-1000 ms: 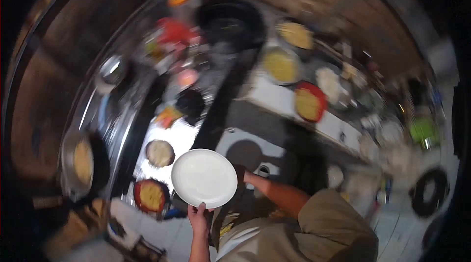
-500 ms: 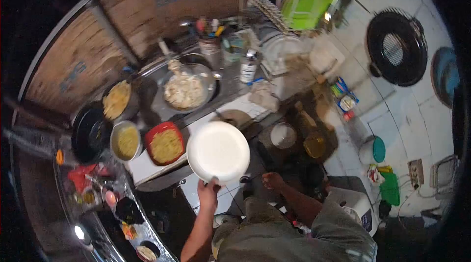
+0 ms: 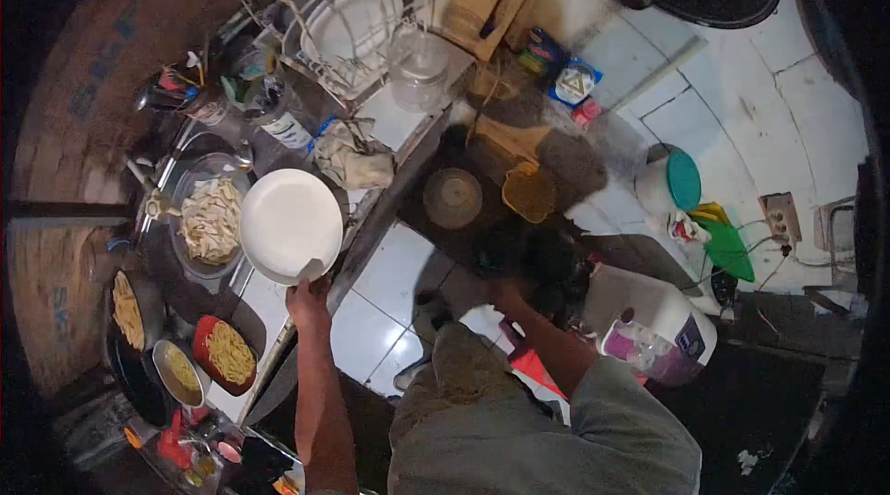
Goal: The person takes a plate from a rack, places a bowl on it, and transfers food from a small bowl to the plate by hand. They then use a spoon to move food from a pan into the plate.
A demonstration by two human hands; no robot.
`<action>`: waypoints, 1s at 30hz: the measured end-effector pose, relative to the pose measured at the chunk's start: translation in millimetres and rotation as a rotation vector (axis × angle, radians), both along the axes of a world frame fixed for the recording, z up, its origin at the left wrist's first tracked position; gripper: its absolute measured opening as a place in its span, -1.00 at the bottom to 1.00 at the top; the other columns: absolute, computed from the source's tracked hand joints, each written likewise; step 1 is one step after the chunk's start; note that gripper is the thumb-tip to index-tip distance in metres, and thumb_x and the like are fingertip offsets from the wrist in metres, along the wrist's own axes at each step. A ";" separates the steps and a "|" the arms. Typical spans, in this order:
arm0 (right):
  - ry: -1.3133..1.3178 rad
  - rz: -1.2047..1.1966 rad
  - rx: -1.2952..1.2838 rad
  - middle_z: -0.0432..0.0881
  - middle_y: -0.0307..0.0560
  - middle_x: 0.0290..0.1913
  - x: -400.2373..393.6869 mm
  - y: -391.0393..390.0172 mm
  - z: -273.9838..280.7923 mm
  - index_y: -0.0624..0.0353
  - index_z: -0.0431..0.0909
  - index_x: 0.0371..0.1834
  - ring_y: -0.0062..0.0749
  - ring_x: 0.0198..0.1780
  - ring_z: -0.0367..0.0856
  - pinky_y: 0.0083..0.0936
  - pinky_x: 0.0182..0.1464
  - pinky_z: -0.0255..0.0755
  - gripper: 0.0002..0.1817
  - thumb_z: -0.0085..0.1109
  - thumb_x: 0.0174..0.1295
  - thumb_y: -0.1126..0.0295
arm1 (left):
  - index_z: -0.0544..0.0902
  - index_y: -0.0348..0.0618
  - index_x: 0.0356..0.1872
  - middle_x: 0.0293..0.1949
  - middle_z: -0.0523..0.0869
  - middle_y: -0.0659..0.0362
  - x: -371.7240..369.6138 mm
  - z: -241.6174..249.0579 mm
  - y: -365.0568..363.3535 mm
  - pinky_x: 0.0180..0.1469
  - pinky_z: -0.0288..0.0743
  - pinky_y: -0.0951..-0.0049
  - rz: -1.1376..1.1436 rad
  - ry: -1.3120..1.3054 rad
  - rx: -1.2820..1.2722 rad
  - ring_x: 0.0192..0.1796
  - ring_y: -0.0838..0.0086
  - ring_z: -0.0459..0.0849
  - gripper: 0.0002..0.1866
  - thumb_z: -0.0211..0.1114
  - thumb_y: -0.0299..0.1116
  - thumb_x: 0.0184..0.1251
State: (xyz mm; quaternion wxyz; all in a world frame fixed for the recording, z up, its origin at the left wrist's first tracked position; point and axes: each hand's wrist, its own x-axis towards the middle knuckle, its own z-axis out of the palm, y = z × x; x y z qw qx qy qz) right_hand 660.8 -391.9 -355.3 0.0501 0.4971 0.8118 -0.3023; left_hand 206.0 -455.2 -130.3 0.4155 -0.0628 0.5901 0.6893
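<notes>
My left hand [image 3: 309,296] grips the near rim of a round white plate [image 3: 291,224], thumb on its upper side. The plate hangs by the counter edge, and nothing lies on it. Beside it on the counter is a basin of pale sliced food [image 3: 211,222]. My right hand [image 3: 505,293] reaches down into shadow by some dark, round-looking objects [image 3: 547,263]. Its fingers are too dark to make out. Nearer the wall side stand a red bowl of yellowish strips [image 3: 229,355] and a pale bowl of yellow food [image 3: 181,374].
A dish rack [image 3: 348,22] with plates stands at the back, beside a clear jar [image 3: 417,69]. A crumpled cloth [image 3: 352,157] lies on the counter. On the right are a white tub with a teal lid [image 3: 683,180], a green board [image 3: 728,249] and a large white container [image 3: 640,310].
The view has swung to the right. The plate remains in my left hand and now appears closer to the basin. My right hand has moved toward the dark objects.
</notes>
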 end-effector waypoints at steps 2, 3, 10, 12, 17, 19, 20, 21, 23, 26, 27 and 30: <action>-0.066 -0.137 0.075 0.66 0.13 -0.10 5.3 12.2 16.9 0.22 0.52 0.07 0.00 -0.13 0.64 -0.15 -0.03 0.54 -0.49 0.31 0.10 0.16 | 0.43 -0.37 0.11 -0.14 0.69 -0.01 -1.1 1.8 0.2 -0.09 0.64 0.23 -0.035 0.016 -0.025 -0.14 0.20 0.73 -0.64 0.18 -0.34 0.44; -0.030 -0.285 0.054 0.63 0.19 -0.04 7.1 22.9 28.4 0.23 0.48 0.12 0.05 -0.05 0.61 -0.12 0.03 0.51 -0.43 0.33 0.09 0.14 | 0.44 -0.37 0.09 -0.17 0.69 0.01 -0.6 1.0 -4.0 -0.10 0.64 0.24 -0.049 0.030 -0.034 -0.16 0.21 0.73 -0.64 0.19 -0.31 0.45; -0.198 -0.500 0.025 0.30 0.44 0.35 -6.7 110.5 49.5 0.36 0.20 0.39 0.31 0.36 0.31 0.01 0.32 0.31 0.10 0.52 -0.14 -0.08 | 0.49 -0.23 -0.08 -0.39 0.59 0.14 3.2 8.4 -16.1 -0.47 0.50 0.36 0.027 -0.107 -0.050 -0.50 0.32 0.63 -0.76 0.21 -0.27 0.43; -0.233 -0.475 -0.021 0.20 0.37 0.43 -12.0 124.3 33.5 0.34 0.08 0.46 0.25 0.43 0.22 -0.01 0.39 0.24 0.29 0.58 -0.27 -0.16 | 0.49 -0.19 -0.08 -0.44 0.54 0.16 18.5 0.8 -29.0 -0.56 0.45 0.38 0.076 -0.120 -0.062 -0.58 0.34 0.58 -0.78 0.20 -0.27 0.42; -0.113 -0.658 -0.435 0.02 0.28 0.53 -16.3 148.6 27.8 0.33 -0.23 0.54 0.14 0.52 0.05 -0.08 0.50 0.09 0.57 0.64 -0.43 -0.25 | 0.44 -0.21 -0.05 -0.47 0.49 0.13 101.2 -53.8 -79.5 -0.63 0.42 0.40 -0.056 -0.073 -0.171 -0.65 0.37 0.54 -0.78 0.15 -0.34 0.41; 0.087 -0.656 -0.497 0.03 0.27 0.53 -16.1 154.8 37.6 0.31 -0.30 0.54 0.12 0.53 0.05 -0.10 0.51 0.09 0.60 0.65 -0.43 -0.23 | 0.41 -0.21 0.04 -0.44 0.51 0.13 128.6 -86.5 -97.1 -0.61 0.47 0.38 -0.169 -0.138 -0.207 -0.61 0.37 0.60 -0.72 0.18 -0.37 0.37; 0.076 -0.613 -0.486 0.04 0.25 0.53 -17.3 158.7 41.5 0.31 -0.28 0.54 0.09 0.52 0.06 -0.10 0.51 0.10 0.57 0.66 -0.40 -0.19 | 0.40 -0.18 0.10 -0.42 0.53 0.15 140.7 -105.7 -109.3 -0.58 0.52 0.36 -0.144 -0.258 -0.142 -0.56 0.36 0.65 -0.65 0.20 -0.37 0.35; 0.066 -0.572 -0.473 0.04 0.23 0.53 -16.1 161.6 42.0 0.30 -0.27 0.54 0.06 0.52 0.08 -0.11 0.50 0.11 0.54 0.67 -0.37 -0.15 | 0.40 -0.19 0.11 -0.39 0.55 0.15 151.0 -106.2 -109.6 -0.58 0.53 0.38 -0.234 -0.190 -0.135 -0.52 0.36 0.69 -0.65 0.23 -0.36 0.38; 0.299 -0.615 -0.516 0.10 0.18 0.51 -12.4 159.8 40.9 0.30 -0.21 0.54 -0.01 0.50 0.13 -0.11 0.48 0.15 0.47 0.69 -0.33 -0.04 | 0.40 -0.20 0.11 -0.35 0.56 0.15 165.2 -111.9 -98.4 -0.53 0.55 0.41 -0.294 -0.269 -0.202 -0.49 0.38 0.69 -0.64 0.23 -0.29 0.41; 0.567 -0.685 -0.535 0.23 0.11 0.44 19.7 147.5 -7.1 0.31 -0.08 0.52 -0.10 0.43 0.24 -0.12 0.42 0.26 0.35 0.72 -0.29 0.17 | 0.38 -0.17 0.18 -0.26 0.59 0.15 190.3 -123.1 -76.2 -0.36 0.60 0.33 -0.478 -0.196 -0.183 -0.28 0.40 0.69 -0.56 0.24 -0.20 0.41; 0.343 -0.605 -0.453 0.28 0.08 0.41 41.0 150.2 -47.4 0.31 -0.04 0.50 -0.12 0.40 0.28 -0.12 0.39 0.30 0.30 0.72 -0.28 0.24 | 0.36 -0.16 0.21 -0.26 0.57 0.15 197.5 -128.1 -57.4 -0.32 0.61 0.26 -0.511 -0.242 -0.216 -0.22 0.37 0.68 -0.55 0.22 -0.22 0.41; 0.309 -0.640 -0.461 0.42 0.04 0.31 45.6 157.3 -42.5 0.29 0.15 0.43 -0.14 0.32 0.38 -0.16 0.31 0.40 0.13 0.70 -0.24 0.34 | 0.30 -0.05 0.32 -0.07 0.53 0.14 236.4 -204.6 -11.5 -0.07 0.55 0.12 -0.776 -0.271 -0.267 0.04 0.31 0.58 -0.44 0.21 -0.13 0.38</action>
